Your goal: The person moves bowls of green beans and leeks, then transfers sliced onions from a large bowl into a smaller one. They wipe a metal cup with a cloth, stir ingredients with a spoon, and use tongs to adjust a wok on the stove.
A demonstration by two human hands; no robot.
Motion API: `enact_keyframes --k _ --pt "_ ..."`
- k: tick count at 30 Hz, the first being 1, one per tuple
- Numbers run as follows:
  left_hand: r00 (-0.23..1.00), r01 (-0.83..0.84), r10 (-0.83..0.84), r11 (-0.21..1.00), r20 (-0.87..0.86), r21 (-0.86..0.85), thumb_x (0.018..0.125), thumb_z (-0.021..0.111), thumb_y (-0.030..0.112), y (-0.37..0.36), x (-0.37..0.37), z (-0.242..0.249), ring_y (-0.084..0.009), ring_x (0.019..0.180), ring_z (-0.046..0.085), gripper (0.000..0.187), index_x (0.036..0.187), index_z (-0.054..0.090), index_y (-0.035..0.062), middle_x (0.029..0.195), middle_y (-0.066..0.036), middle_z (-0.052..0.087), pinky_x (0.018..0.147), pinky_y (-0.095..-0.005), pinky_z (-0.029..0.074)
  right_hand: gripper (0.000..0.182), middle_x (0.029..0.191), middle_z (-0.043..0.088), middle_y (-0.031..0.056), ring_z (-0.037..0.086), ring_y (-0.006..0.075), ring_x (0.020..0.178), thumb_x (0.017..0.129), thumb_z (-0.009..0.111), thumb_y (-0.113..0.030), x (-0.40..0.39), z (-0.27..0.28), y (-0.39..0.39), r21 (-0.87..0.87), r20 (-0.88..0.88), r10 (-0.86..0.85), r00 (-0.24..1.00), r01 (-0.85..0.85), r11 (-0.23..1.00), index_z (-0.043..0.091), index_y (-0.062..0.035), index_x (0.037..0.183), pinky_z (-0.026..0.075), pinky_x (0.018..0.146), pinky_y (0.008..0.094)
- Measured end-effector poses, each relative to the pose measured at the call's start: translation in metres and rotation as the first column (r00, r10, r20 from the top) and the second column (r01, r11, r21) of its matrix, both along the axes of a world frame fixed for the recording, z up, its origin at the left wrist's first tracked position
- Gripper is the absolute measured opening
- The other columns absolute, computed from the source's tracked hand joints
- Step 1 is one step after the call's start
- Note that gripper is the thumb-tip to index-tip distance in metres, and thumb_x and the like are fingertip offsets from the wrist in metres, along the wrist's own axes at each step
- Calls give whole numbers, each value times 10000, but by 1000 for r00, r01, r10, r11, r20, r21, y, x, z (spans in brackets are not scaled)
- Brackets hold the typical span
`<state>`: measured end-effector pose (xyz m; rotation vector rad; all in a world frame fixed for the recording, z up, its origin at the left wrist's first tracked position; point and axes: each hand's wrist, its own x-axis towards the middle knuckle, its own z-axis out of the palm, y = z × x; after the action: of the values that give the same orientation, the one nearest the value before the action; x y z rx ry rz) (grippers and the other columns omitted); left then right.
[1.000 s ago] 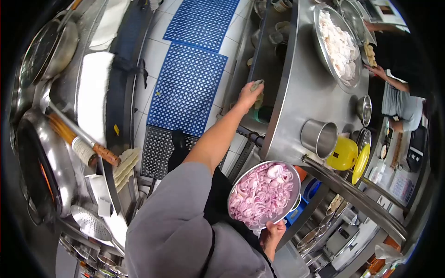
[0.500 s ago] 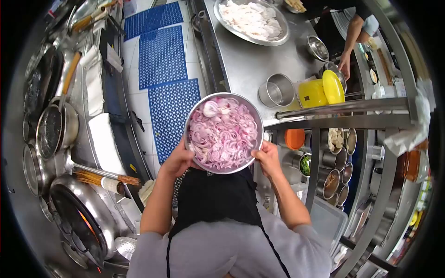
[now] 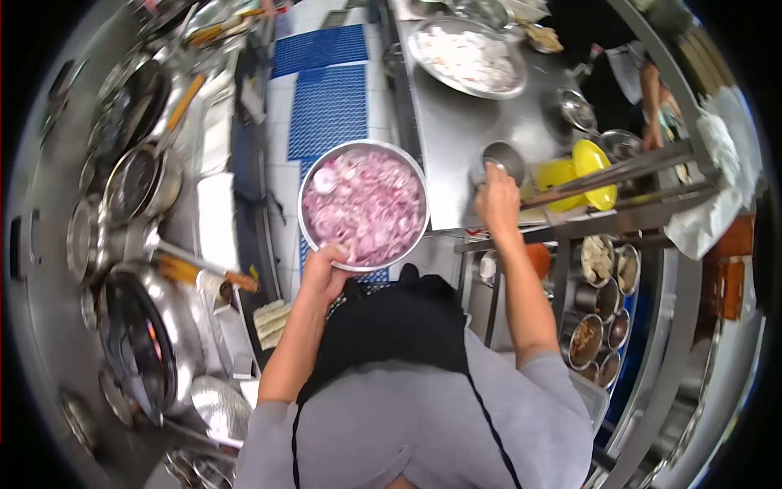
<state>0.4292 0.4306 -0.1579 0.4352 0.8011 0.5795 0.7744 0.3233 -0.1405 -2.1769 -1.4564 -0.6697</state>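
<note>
1. You are holding the bowl [image 3: 363, 204] of sliced red onion [image 3: 362, 204] out over the floor mats [image 3: 330, 106], just left of the table [image 3: 456, 122]. It is filled close to the rim.
2. Your left hand [image 3: 326, 269] is gripping the bowl's near rim from below, alone. Your right hand [image 3: 497, 196] is off the bowl and resting on the table's front edge, against the steel pot [image 3: 503, 159]; whether its fingers are closing on the pot I cannot tell.
3. The risk I am seeing: a full, wide bowl carried at one point on its rim could tip away from you, and slices would be sliding off onto the mats. A slippery rim would be making that worse.
4. The bowl is also passing near the table's corner; a knock there could jolt it out of your grip.
5. On the table, a large tray [image 3: 468, 57] is holding pale white pieces. A yellow jug [image 3: 570, 175] with its lid up is standing just beside the pot, and a small steel bowl [image 3: 577, 110] is sitting further back.
6. Under the table's rail, small tubs [image 3: 599, 301] are holding assorted ingredients, too small to name.
7. To your left, woks [image 3: 142, 342] and pans [image 3: 138, 183] are lining the stove.
8. Another person's arm [image 3: 649, 102] is working at the far side.
</note>
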Motion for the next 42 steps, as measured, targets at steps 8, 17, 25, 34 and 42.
enact_keyframes --k 8,17,25,34,42 --pt "999 -29 25 991 32 132 691 496 2 0 19 40 -411 1043 673 719 1389 366 -111 1265 -257 591 767 -547 633 283 957 698 227 663 420 892 790 635 4 -9 13 1 -276 -342 17 940 -118 954 647 -6 1072 514 835 499" --pt "996 -45 31 984 81 171 692 486 -47 -23 61 74 -392 1042 673 747 1423 331 -62 1254 -235 582 720 -549 648 297 1131 674 170 633 360 1044 850 720 -157 -103 115 92 101 -382 583 717 -595 798 690 -41 1122 497 919 430" --pt "996 -12 -5 981 88 193 675 501 -42 -36 67 79 -376 1000 681 838 1471 261 65 1280 -215 554 660 -530 648 235 998 687 189 645 350 933 834 745 -196 -96 123 85 -161 -458 506 730 -629 761 714 -49 1015 503 832 439" --pt "998 -15 5 988 67 154 697 480 -38 -41 57 82 -377 1021 680 784 1459 291 -20 1266 -229 575 711 -517 653 337 942 714 105 670 113 733 913 735 -192 -69 120 70 100 -993 62 -96 -468 878 672 32 1156 526 605 236" --pt "997 -17 3 984 77 179 690 489 -36 -47 52 82 -381 1033 677 821 1479 269 18 1300 -234 552 693 -531 652 330 824 728 94 695 173 698 824 806 -156 -64 113 70 131 -954 239 180 -465 875 688 34 1066 552 647 288"
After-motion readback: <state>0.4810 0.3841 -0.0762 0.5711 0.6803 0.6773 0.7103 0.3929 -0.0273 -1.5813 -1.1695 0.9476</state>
